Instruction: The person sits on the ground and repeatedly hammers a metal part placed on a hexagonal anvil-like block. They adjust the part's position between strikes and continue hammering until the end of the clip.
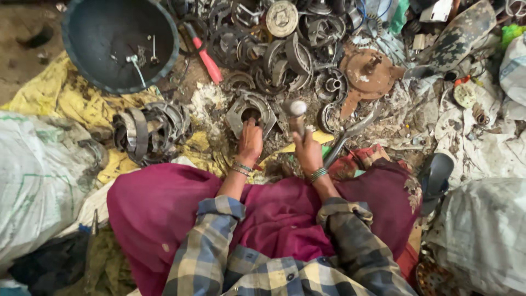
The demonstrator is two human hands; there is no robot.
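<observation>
Dark round basin (87, 49) at top left, beside a red-handled tool (206, 57). Heap of curved scrap metal parts (285, 49) along the top, rusty disc (368, 74) at right. White sacks (38, 175) on both sides, yellow sheet (66, 98) underneath.

Dirt floor (22, 66) under yellow tarp (66, 98), white sacks (38, 175).

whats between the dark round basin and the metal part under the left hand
In the head view, a red-handled tool lies between the basin and the metal part the left hand touches.
</observation>
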